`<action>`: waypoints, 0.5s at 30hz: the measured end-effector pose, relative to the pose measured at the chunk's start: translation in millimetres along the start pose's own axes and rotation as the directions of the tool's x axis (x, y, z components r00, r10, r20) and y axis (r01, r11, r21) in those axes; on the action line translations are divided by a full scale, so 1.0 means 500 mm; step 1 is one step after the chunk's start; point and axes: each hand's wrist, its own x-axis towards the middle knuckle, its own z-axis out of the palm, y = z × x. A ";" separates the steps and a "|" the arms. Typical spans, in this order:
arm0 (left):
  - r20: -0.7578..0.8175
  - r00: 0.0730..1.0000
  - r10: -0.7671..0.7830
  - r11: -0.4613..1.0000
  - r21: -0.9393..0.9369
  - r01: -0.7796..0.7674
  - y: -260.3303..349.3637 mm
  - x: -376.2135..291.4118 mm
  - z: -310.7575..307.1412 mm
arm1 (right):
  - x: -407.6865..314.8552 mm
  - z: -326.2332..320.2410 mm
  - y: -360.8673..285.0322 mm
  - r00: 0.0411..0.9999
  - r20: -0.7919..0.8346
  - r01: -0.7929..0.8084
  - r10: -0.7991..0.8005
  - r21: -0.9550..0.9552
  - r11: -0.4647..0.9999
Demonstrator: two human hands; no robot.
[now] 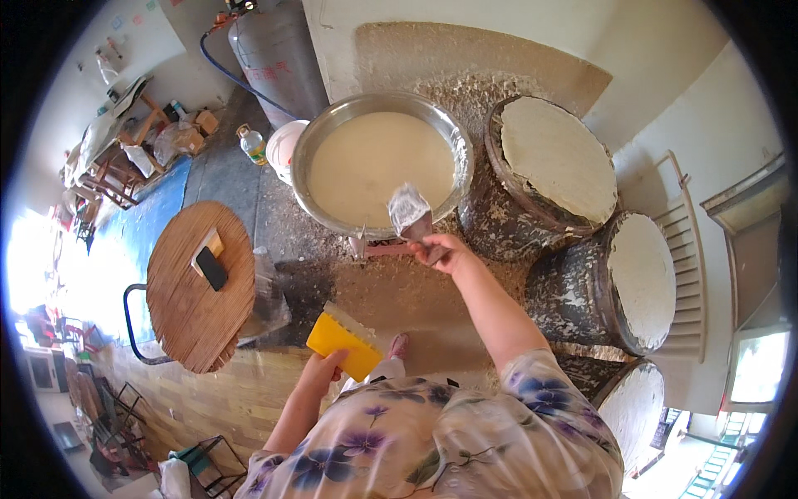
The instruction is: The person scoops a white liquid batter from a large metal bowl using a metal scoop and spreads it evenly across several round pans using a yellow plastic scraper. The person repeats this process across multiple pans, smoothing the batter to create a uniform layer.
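Observation:
My left hand (325, 368) grips a yellow plastic scraper (344, 345) with a pale blade along its far edge. In my right hand (446, 254) is the handle of a small scoop-like tool (409, 212), its broad end coated in white batter or paste. That end is over the near rim of a large metal basin (300, 181). Cream-coloured liquid (383, 162) fills much of the basin. Whether the tool touches the rim, I cannot tell.
Several dark vats, one at the back (511, 212), line the right side, topped with pale round surfaces. At left, a round wooden stool (187, 299) bears a phone (211, 268). Behind the basin stand a grey gas cylinder (274, 56), a white bucket (283, 146) and an oil bottle (252, 145).

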 end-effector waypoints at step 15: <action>0.421 0.903 -0.082 0.911 0.400 -0.104 0.047 0.074 0.349 | -0.399 -0.306 0.240 0.853 -0.310 0.133 -0.419 -0.648 0.750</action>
